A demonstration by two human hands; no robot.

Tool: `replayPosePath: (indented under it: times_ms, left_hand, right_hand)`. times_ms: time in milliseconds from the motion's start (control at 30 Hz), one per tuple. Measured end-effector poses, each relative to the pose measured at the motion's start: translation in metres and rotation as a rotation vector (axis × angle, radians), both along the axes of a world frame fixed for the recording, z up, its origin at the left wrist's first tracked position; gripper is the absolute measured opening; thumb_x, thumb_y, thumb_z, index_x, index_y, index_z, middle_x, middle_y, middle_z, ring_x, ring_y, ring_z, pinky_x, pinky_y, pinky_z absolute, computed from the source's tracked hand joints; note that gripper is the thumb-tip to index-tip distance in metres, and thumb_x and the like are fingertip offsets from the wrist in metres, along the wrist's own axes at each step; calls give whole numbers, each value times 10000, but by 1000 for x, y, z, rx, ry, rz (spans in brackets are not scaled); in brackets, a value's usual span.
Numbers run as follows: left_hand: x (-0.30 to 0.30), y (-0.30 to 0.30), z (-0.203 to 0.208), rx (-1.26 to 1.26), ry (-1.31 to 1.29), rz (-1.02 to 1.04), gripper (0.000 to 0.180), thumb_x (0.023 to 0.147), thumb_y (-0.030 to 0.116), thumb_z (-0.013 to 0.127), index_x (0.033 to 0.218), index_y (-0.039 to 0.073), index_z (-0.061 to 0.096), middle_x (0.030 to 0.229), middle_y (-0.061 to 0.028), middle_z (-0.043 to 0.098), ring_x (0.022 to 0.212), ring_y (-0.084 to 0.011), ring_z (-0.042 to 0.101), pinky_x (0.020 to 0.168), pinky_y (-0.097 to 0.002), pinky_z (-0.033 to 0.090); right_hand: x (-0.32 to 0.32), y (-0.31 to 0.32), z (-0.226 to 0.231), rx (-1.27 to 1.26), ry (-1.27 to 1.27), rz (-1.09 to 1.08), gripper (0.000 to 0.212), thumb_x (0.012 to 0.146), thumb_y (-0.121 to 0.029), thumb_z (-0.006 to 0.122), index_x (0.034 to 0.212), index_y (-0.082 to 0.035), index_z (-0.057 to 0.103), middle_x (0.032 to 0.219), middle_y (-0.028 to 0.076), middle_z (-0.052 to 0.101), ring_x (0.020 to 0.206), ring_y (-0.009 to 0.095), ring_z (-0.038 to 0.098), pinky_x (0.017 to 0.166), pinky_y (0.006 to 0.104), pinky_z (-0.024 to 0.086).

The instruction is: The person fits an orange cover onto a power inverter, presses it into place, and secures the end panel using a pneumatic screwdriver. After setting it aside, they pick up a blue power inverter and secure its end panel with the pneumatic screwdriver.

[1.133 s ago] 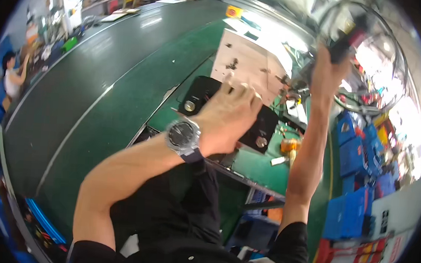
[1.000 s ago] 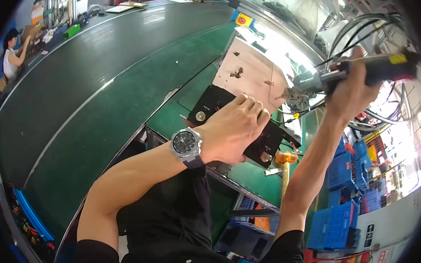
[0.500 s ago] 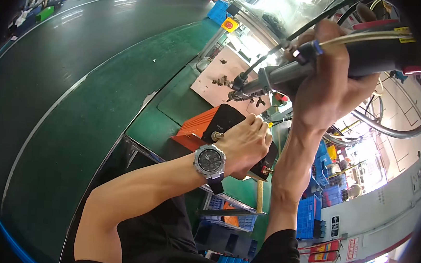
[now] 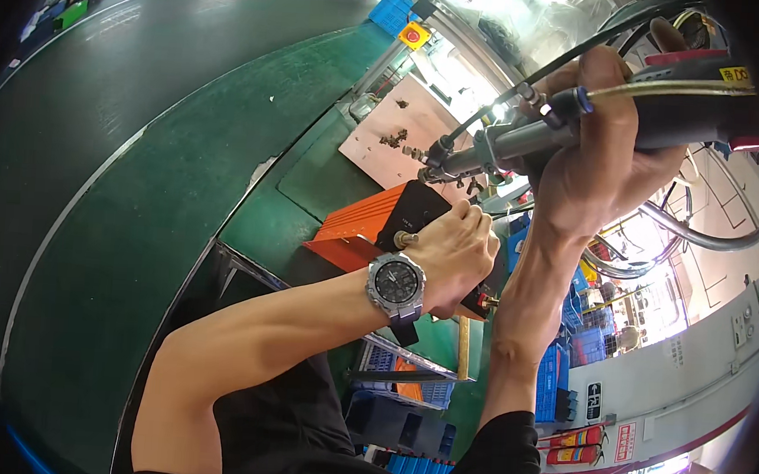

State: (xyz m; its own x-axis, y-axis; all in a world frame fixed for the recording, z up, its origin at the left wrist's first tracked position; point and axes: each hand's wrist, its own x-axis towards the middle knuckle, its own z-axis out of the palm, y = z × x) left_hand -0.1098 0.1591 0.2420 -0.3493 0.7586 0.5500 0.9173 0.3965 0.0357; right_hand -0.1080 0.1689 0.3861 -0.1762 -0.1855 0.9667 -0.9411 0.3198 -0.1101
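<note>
My left hand [image 4: 455, 252], wearing a wristwatch [image 4: 395, 287], is closed over the black end panel of an orange finned metal box [image 4: 359, 223]. Its fingertips are hidden behind the box. A round metal connector [image 4: 405, 239] sticks out of the panel beside my hand. Wrapped around a dark power screwdriver [image 4: 687, 112] is my right hand [image 4: 601, 172]. The tool lies slanted, its metal nose [image 4: 454, 162] pointing left and down just above the box's upper edge. A clear hose and a black rod run along it. Whether the tip touches the box I cannot tell.
Beyond the box lies a pinkish board [image 4: 395, 121] with dark bits on it. A green bench top [image 4: 174, 181] and a dark conveyor belt [image 4: 130, 57] stretch left. A yellow box with a red stop button [image 4: 414, 36] sits on the frame. Blue crates [image 4: 553, 382] stand right.
The view has shifted slightly. My left hand sits a little farther right in the picture, still on the box. The screwdriver's nose stays close above the box, and both holds are unchanged.
</note>
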Motion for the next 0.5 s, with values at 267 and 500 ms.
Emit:
replayPosePath:
  times_ms: [267,500]
  left_hand:
    - [-5,3,6,-17,-11,15,642,585,195,807,1134,-81,618,1097,-218,646,1069,-307,605,980,-361,440]
    - [-1,-5,7,-99,0,57,698,605,263,820,1165,-98,613,1138,-223,629,1081,-315,593,995,-374,438]
  right_hand:
    - [-1,-5,0,-18,-164,77,468,895,-124,695,1265,31,455,582,46,562,491,141,615,436,259,518]
    - [0,6,-3,99,-279,248,444,907,-81,626,1265,98,434,655,89,620,590,163,666,510,298,574]
